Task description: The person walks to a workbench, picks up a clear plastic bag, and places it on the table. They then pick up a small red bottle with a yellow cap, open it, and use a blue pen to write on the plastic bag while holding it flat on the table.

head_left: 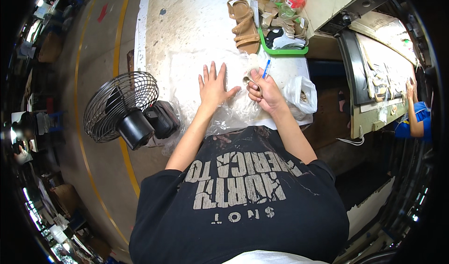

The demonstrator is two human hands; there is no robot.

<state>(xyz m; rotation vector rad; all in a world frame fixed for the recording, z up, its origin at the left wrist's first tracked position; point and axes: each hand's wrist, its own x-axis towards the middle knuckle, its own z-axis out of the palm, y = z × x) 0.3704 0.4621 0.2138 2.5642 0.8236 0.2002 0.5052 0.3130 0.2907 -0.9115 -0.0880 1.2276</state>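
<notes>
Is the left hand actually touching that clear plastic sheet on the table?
Touching. The head view shows the left hand lying flat, fingers spread, on the clear plastic sheet.

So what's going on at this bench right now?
A person stands at a white worktable. The left hand lies flat, fingers spread, on a clear plastic sheet. The right hand grips a blue pen and a small tan piece. A tan strappy sandal lies further up the table beside a green tray of cut pieces, and a black fan stands at the left edge.
</notes>
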